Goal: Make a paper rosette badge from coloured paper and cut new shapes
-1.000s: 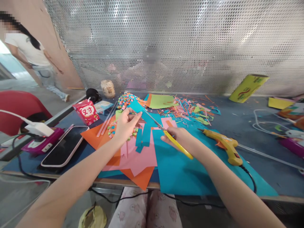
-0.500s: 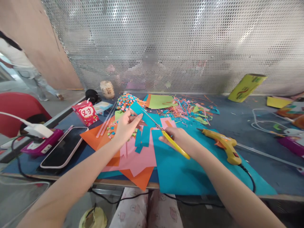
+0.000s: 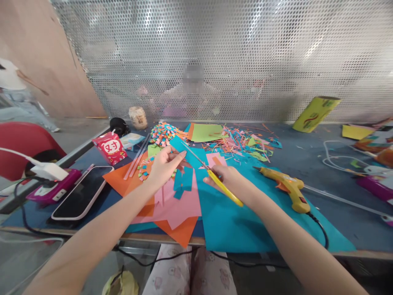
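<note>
1. The left hand point(image 3: 164, 166) pinched a teal strip point(image 3: 181, 149) near the middle of the frame, holding it up off the table so the blades could reach it.
2. The right hand point(image 3: 227, 180) was closed round the yellow scissors point(image 3: 211, 176), blades open and pointing up-left at the strip.
3. More teal strips point(image 3: 183, 184) lay just below the left hand on pink paper point(image 3: 181, 205).
4. A glue gun point(image 3: 288, 186) lay right of the hands, on its side.
5. The table point(image 3: 322, 164) was blue and full of paper bits point(image 3: 242, 143). A phone point(image 3: 81, 192) lay at left.
6. A metal screen point(image 3: 245, 53) with holes stood behind.
</note>
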Demonstrator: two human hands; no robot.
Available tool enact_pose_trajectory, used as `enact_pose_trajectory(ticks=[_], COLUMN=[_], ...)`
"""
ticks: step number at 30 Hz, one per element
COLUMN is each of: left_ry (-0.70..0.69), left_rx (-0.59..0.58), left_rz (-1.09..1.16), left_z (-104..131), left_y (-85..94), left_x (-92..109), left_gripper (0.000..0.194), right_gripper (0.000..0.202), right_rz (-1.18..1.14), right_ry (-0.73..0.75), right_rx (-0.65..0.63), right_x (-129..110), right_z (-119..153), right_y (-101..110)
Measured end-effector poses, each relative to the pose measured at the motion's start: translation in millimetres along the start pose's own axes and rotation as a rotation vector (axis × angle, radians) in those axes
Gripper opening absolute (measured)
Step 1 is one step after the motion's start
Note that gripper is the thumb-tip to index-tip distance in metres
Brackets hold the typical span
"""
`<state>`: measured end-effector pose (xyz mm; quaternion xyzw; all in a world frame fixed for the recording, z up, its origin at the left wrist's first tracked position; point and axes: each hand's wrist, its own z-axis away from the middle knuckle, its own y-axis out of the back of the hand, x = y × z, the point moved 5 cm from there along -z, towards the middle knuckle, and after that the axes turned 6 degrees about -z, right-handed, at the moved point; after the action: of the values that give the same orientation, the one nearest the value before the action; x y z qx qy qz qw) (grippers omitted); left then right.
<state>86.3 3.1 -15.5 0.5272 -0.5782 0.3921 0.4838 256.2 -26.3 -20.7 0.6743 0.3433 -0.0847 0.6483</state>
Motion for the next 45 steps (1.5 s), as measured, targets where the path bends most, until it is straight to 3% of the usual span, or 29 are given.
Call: enact_pose_trajectory(ticks=[7,14,21,29,37,42,45], left_ry=[0.094,0.078,0.066,0.054,0.039,0.073,0.122], left_rx=[-0.068,-0.072,-0.154,-0.165,-0.262,-0.264,-0.198], left_rz=[-0.081,-0.069,-0.05,-0.038,-0.032,-0.06,-0.14], left_z=[5.3,3.7,4.4,4.3,4.1,5.3,2.7], left_y=[-7.1,-5.8,-11.8,-12.5,-20.2,-21.8,-13.8], left_x=[4.9,2.6,-3.1,-4.1,-14.0,-11.9,-9.7], left_gripper=[0.042,0.043,0.046,0.043,0.041,0.041,0.039], right_gripper=[0.028,0.029,0.027,0.038,0.022,0.028,0.03], right_rz=[-0.025,-0.037,-0.004,0.042,0.013,-0.007,0.01], right_ry=[-0.019,0.065,-0.008,0.021,-0.016,-0.059,-0.136], right_rx=[0.01,0.036,0.027,0.055,0.068,0.079,0.116], right_x=[1.8,6.3,5.6,3.9,2.4,6.0,17.1], right_z=[2.8,0.9,2.6,0.0,2.5,-1.9,-6.5], right_y=[1.0,-0.9,-3.8,-4.0,-2.3,-1.3,4.0])
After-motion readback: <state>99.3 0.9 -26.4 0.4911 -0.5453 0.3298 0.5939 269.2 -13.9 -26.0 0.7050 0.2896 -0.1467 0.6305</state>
